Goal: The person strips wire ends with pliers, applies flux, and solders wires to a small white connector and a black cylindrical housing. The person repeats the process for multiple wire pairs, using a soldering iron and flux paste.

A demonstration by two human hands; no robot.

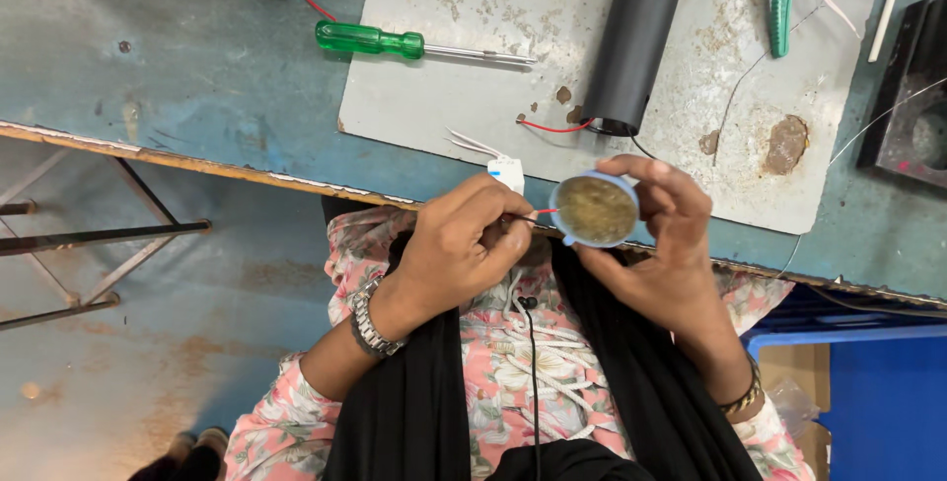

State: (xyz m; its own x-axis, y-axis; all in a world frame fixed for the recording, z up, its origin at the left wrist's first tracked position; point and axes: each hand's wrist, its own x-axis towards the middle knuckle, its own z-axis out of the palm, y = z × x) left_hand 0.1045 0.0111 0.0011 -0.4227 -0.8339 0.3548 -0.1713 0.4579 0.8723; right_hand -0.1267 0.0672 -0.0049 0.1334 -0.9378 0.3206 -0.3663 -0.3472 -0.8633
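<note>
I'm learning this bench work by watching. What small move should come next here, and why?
Probably dip the red wire tip into the paste in the small round tin: the left hand pinches the wire at the rim, and the right hand holds the tin tilted toward it.

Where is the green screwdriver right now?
In the head view, the green screwdriver lies at upper left on the bench, its tip on the grey metal plate, left of the black tube.
</note>
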